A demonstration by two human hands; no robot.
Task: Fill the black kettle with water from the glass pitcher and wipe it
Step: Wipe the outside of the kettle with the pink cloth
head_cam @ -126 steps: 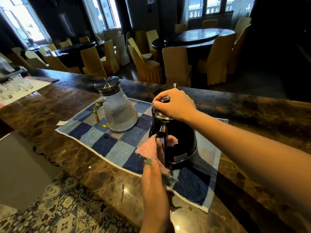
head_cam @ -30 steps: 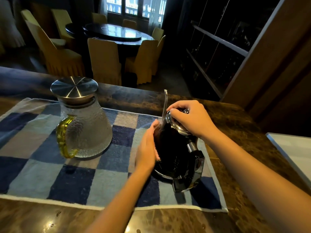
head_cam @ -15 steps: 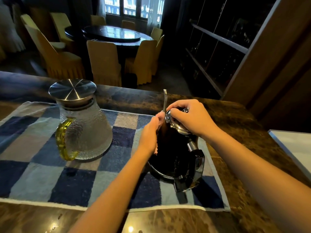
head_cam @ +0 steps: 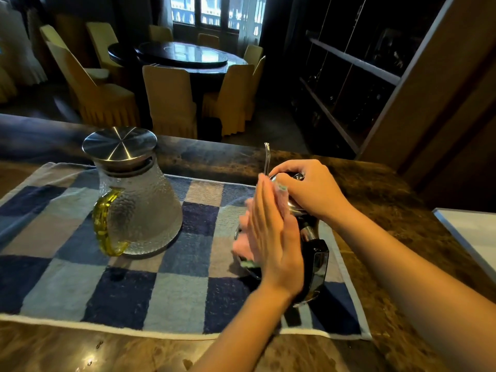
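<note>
The black kettle (head_cam: 315, 260) stands on the right part of a blue checked towel (head_cam: 150, 285), its handle facing me and its thin spout rising behind. My right hand (head_cam: 311, 190) is closed over the kettle's silver lid. My left hand (head_cam: 271, 237) lies flat against the kettle's left side, pressing a pink cloth (head_cam: 243, 244) onto it. The glass pitcher (head_cam: 137, 202), with a steel lid and yellow handle, stands upright on the towel to the left, apart from both hands.
The towel lies on a brown marble counter (head_cam: 375, 200). A pale tray edge (head_cam: 472, 237) shows at the right. Beyond the counter are a round dark table (head_cam: 182, 56) with yellow-covered chairs and dark shelving (head_cam: 349, 76) on the right.
My left hand has slid with the pink cloth from the kettle's upper left near the spout down and toward me along its side. My right hand stays on the lid.
</note>
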